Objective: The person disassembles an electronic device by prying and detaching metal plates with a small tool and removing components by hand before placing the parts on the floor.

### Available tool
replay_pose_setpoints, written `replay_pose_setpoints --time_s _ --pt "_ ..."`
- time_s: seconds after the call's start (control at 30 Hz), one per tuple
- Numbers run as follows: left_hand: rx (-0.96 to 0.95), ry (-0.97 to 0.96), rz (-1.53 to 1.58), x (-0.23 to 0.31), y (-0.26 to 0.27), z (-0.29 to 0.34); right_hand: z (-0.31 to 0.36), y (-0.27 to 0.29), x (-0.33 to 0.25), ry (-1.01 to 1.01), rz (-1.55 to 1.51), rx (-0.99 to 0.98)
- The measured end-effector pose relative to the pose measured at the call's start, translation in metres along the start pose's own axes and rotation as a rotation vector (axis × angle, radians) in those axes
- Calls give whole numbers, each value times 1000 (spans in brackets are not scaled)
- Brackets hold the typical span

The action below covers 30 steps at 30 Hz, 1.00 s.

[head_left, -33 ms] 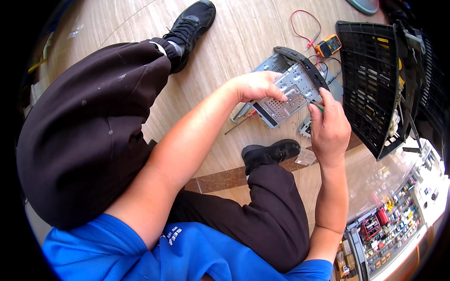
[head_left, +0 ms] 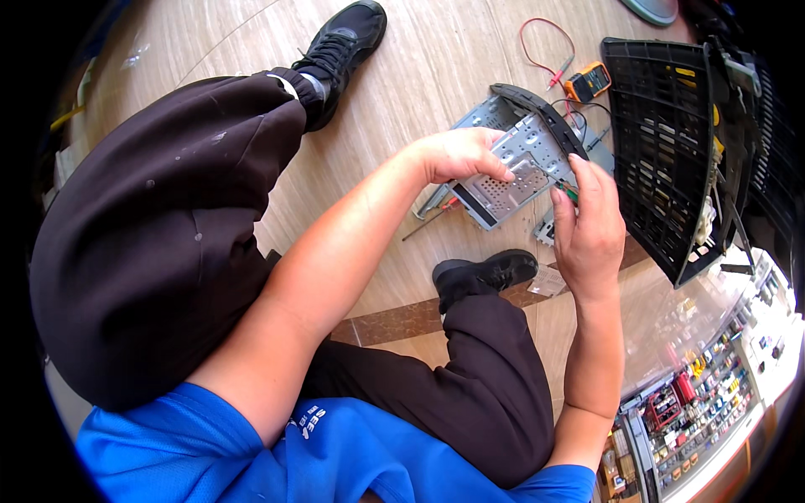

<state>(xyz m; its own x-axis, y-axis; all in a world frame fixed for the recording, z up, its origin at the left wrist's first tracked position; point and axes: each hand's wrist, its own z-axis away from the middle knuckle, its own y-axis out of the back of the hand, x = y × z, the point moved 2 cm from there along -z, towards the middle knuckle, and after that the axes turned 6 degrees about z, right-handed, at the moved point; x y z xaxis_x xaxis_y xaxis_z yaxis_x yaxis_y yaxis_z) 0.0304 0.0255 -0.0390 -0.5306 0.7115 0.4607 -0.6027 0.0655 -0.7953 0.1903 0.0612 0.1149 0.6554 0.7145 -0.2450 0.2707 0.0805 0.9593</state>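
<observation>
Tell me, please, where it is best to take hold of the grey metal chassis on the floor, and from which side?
Probably grip the metal chassis by its bare near-left edge, coming from the person's side. It lies flat, tilted in plan, and the left hand already rests there. The far end carries a dark curved front panel, and the right hand works a green-handled tool at the right.

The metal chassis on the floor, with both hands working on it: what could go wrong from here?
1. The left hand presses on the perforated metal chassis; its sheet edges may cut the fingers.
2. The right hand holds a green-handled tool at the chassis; a slip might jab the left hand close by.
3. A red-handled screwdriver lies loose on the floor beside the chassis, near the black shoe; it could be stepped on.
</observation>
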Motion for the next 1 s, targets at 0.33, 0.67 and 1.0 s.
replay_pose_setpoints --time_s 0.33,0.67,1.0 --pt "8 -5 18 2 -2 2 8 -4 3 -124 -10 -111" --pt "20 -15 4 2 0 3 2 -4 2 -67 10 -65" --pt "7 -24 14 2 -2 2 4 -2 1 -66 21 -90"
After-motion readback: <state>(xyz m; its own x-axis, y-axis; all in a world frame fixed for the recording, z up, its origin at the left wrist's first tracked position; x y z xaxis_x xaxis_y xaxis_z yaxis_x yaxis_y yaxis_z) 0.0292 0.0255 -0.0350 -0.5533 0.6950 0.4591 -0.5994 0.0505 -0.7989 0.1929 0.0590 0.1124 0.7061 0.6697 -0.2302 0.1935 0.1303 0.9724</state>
